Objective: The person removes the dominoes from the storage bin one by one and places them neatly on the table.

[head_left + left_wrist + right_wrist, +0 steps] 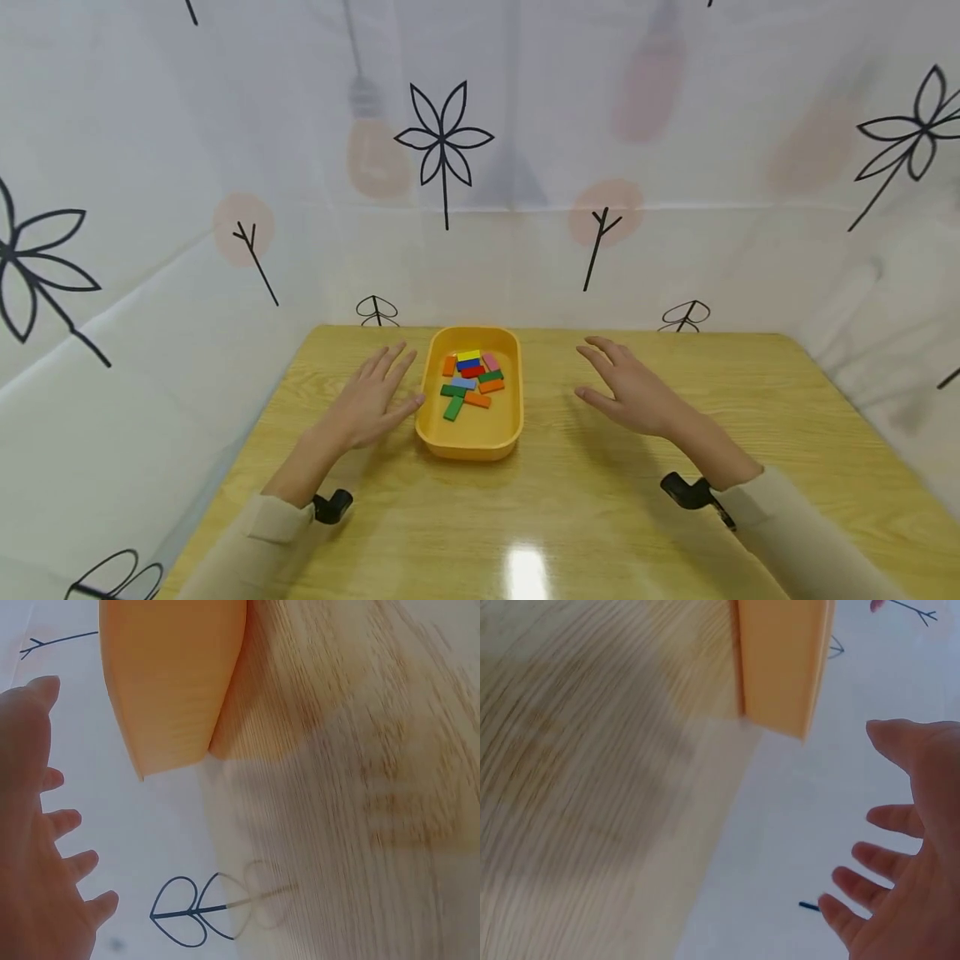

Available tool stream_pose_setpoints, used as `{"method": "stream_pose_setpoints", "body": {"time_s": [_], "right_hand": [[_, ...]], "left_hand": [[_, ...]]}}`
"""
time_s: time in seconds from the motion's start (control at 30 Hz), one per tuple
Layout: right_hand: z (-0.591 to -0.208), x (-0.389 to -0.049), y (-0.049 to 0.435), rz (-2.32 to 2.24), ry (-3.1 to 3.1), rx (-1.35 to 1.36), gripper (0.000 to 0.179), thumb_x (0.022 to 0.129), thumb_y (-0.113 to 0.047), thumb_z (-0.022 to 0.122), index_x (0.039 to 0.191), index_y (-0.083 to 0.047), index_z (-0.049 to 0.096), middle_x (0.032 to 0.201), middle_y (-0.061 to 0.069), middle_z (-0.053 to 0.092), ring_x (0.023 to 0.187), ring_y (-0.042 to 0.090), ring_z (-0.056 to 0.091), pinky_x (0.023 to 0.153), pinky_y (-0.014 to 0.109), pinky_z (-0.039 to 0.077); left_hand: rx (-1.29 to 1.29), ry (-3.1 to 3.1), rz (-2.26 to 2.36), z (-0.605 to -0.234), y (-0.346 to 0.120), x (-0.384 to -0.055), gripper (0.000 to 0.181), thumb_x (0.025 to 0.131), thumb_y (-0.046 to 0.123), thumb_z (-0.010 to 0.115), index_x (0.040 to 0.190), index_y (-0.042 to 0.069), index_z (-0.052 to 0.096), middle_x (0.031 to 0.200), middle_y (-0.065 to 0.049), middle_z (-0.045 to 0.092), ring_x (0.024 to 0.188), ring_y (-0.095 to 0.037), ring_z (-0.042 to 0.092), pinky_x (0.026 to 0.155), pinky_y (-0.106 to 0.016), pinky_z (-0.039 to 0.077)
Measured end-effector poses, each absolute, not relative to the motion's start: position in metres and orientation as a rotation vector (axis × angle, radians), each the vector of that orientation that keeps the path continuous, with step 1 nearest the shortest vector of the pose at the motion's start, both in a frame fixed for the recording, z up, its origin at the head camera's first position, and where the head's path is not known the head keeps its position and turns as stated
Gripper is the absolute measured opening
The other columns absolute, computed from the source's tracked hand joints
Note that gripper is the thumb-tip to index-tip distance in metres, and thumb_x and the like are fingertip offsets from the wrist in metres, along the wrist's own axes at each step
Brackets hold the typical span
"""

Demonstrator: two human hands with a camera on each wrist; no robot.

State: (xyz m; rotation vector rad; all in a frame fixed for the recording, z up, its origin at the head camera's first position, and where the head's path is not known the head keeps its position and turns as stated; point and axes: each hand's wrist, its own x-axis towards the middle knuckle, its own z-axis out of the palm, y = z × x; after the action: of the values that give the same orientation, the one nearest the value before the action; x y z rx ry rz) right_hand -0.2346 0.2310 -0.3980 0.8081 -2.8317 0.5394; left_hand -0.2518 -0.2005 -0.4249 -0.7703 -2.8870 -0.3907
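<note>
A yellow plastic tray (472, 435) stands on the wooden table, with several small coloured blocks inside. Among them are a yellow block (468, 356), a red block (472, 372), a pink block (491, 362) and a green block (453, 408). My left hand (369, 404) is over the table just left of the tray, fingers spread, thumb near its rim; whether it touches cannot be told. Farther off on the right side, my right hand (626, 387) hovers with fingers extended, holding nothing. Both wrist views show the tray's outer wall (172, 682) beyond loosely stretched fingers.
The wooden table (600, 517) reaches back to a white curtain (510, 275) printed with black flowers and twigs, which also hangs at both sides. Black wrist cameras sit on the left wrist (332, 507) and right wrist (686, 492).
</note>
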Motion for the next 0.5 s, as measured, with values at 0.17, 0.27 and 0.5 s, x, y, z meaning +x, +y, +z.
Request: {"method": "stream_pose_setpoints", "body": {"time_s": [0.17,0.27,0.5], "right_hand": [[-0.401,-0.232,0.219,0.603,-2.836,0.829,0.067,0.103,-0.033,0.063,0.156,-0.001,0.038,0.159,0.023,0.033,0.144,0.048,0.033,0.109,0.066,0.037],[-0.403,-0.232,0.213,0.618,-2.828,0.846,0.067,0.102,-0.031,0.065,0.156,-0.001,0.039,0.159,0.024,0.034,0.144,0.047,0.033,0.109,0.065,0.038],[-0.406,-0.235,0.200,0.674,-2.814,0.850,0.067,0.102,-0.030,0.066,0.156,-0.002,0.039,0.161,0.022,0.032,0.145,0.044,0.033,0.110,0.064,0.039]], "left_hand": [[-0.786,-2.891,-0.401,-0.429,-0.198,-0.249,0.083,0.102,0.066,0.040,0.166,0.018,0.019,0.172,-0.008,0.012,0.156,-0.037,0.015,0.123,-0.060,0.019],[-0.791,-2.893,-0.412,-0.432,-0.196,-0.248,0.084,0.102,0.068,0.039,0.166,0.017,0.019,0.172,-0.008,0.011,0.156,-0.038,0.015,0.122,-0.060,0.020],[-0.789,-2.912,-0.495,-0.435,-0.189,-0.244,0.086,0.101,0.070,0.039,0.166,0.019,0.017,0.173,-0.005,0.008,0.157,-0.035,0.013,0.119,-0.063,0.026]]}}
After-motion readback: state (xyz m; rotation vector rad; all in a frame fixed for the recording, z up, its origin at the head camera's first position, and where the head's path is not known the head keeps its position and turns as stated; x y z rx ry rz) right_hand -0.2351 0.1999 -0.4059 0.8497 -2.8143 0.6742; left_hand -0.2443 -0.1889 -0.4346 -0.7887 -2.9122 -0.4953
